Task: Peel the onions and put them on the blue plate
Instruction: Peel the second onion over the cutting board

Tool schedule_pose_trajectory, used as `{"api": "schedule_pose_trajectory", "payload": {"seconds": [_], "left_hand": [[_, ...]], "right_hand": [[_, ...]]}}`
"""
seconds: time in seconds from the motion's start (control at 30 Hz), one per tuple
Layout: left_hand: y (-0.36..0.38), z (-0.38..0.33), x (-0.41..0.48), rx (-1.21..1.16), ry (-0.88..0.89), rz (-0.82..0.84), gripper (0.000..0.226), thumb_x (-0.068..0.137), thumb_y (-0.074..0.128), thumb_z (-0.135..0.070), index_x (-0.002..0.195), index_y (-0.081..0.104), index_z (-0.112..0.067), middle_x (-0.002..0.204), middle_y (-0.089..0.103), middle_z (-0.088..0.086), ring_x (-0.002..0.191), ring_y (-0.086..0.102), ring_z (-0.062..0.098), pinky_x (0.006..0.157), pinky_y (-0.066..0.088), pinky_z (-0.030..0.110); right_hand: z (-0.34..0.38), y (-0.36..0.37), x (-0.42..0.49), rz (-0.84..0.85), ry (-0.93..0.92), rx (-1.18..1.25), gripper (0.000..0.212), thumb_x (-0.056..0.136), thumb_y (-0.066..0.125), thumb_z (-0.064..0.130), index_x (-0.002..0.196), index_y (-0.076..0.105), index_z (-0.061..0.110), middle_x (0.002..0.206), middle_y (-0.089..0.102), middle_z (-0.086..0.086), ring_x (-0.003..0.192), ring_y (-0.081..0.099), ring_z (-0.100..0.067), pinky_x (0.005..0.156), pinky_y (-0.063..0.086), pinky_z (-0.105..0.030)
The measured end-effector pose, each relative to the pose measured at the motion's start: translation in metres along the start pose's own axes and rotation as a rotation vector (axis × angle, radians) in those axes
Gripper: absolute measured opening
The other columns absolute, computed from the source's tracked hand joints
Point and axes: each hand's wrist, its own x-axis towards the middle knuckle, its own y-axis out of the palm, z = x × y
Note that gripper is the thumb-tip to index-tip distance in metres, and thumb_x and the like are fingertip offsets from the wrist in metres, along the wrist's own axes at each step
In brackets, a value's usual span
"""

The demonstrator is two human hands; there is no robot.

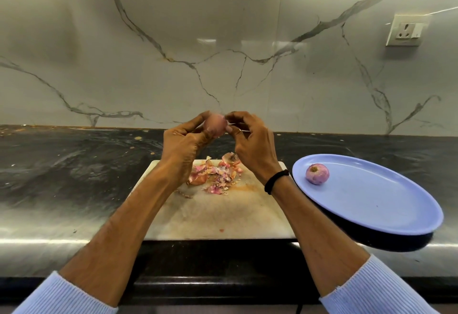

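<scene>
Pale-blue sleeves [62,296] at 6 o'clock edge, bare forearms reaching up. Blue plate [371,202] at 3 o'clock holds one peeled onion [317,173] near its far-left rim. Left hand [181,145] grips second onion [215,125] above board's far end — right hand [252,145] pinches its skin. White cutting board [218,214] bears peel scraps [215,175]. Dark stone counter [74,165], veined marble wall [223,41], socket [406,30] at 2 o'clock.

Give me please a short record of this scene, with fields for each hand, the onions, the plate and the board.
left hand: grips the held onion above the cutting board
right hand: pinches at the held onion's side
peeled onion: one, lying on the blue plate
blue plate: right of the cutting board
peels: piled on the cutting board's far part
</scene>
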Motion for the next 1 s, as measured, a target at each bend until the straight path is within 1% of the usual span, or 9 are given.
{"api": "schedule_pose_trajectory", "payload": {"seconds": [0.1,0.2,0.33,0.43,0.5,0.63,0.73,0.9,1.0], "left_hand": [[-0.0006,0.0011,0.0004,0.074,0.019,-0.009,0.049,0.067,0.076,-0.018,0.116,0.071,-0.016,0.12,0.071,0.007,0.115,0.065,0.022,0.099,0.054,0.04],[-0.0008,0.002,-0.0007,0.115,0.043,-0.01,0.054,0.067,0.077,-0.017,0.12,0.069,-0.013,0.118,0.072,0.006,0.112,0.067,0.018,0.097,0.055,0.037],[-0.0023,0.0041,0.0005,0.121,0.045,-0.036,0.047,0.076,0.076,-0.007,0.122,0.069,-0.01,0.116,0.072,0.006,0.11,0.068,0.017,0.097,0.055,0.038],[-0.0011,0.0037,-0.0002,0.128,0.04,-0.026,0.052,0.072,0.079,-0.017,0.123,0.069,-0.011,0.115,0.073,0.006,0.109,0.069,0.017,0.097,0.056,0.041],[0.0001,0.003,-0.0015,0.114,0.031,-0.028,0.058,0.067,0.078,-0.024,0.122,0.069,-0.01,0.115,0.073,0.006,0.108,0.07,0.019,0.096,0.056,0.044],[-0.0003,0.0039,-0.0014,0.118,0.042,-0.057,0.062,0.065,0.078,-0.028,0.124,0.067,-0.01,0.118,0.072,0.007,0.111,0.068,0.02,0.098,0.054,0.047],[-0.0015,0.0059,0.0004,0.11,0.019,-0.025,0.068,0.065,0.079,-0.025,0.131,0.063,-0.015,0.122,0.07,0.008,0.112,0.068,0.02,0.099,0.054,0.044],[-0.0035,0.0052,0.0028,0.167,-0.007,0.019,0.067,0.065,0.075,-0.021,0.13,0.063,-0.009,0.124,0.068,0.007,0.116,0.064,0.021,0.102,0.052,0.041],[-0.0043,0.006,0.0027,0.189,-0.001,0.013,0.062,0.066,0.074,-0.02,0.126,0.065,-0.009,0.122,0.069,0.005,0.116,0.065,0.021,0.101,0.053,0.042]], "right_hand": [[-0.0001,0.0001,0.0004,-0.018,-0.015,0.016,0.021,0.091,0.068,0.017,0.111,0.067,0.011,0.106,0.068,-0.007,0.095,0.066,-0.014,0.082,0.057,-0.026],[0.0013,0.0008,0.0004,0.017,-0.026,0.027,0.023,0.089,0.07,0.017,0.111,0.067,0.01,0.108,0.065,-0.008,0.093,0.065,-0.013,0.081,0.055,-0.017],[-0.0012,0.0014,-0.0005,0.089,-0.065,-0.008,0.029,0.085,0.073,0.008,0.112,0.063,0.008,0.111,0.06,-0.01,0.095,0.065,-0.015,0.085,0.054,-0.017],[-0.0039,0.0027,-0.0025,0.134,-0.118,-0.074,0.04,0.08,0.078,0.009,0.114,0.058,0.009,0.113,0.057,-0.009,0.097,0.063,-0.018,0.085,0.056,-0.022],[-0.0045,0.0029,-0.003,0.127,-0.144,-0.1,0.038,0.08,0.078,0.009,0.112,0.057,0.009,0.111,0.057,-0.008,0.096,0.063,-0.02,0.084,0.057,-0.024],[-0.0031,0.0028,-0.0025,0.118,-0.154,-0.081,0.034,0.082,0.076,0.008,0.11,0.058,0.007,0.11,0.061,-0.008,0.092,0.064,-0.016,0.084,0.052,-0.013],[-0.0034,0.003,-0.0022,0.121,-0.146,-0.075,0.034,0.082,0.076,0.007,0.111,0.058,0.007,0.111,0.062,-0.008,0.091,0.065,-0.014,0.083,0.05,-0.009],[-0.0061,0.003,-0.0027,0.134,-0.178,-0.129,0.03,0.083,0.073,0.005,0.109,0.058,0.008,0.107,0.062,-0.009,0.091,0.065,-0.021,0.081,0.059,-0.031],[-0.0061,0.0029,-0.0029,0.144,-0.199,-0.152,0.029,0.084,0.072,0.006,0.11,0.057,0.007,0.107,0.061,-0.009,0.091,0.064,-0.022,0.08,0.059,-0.032]]}}
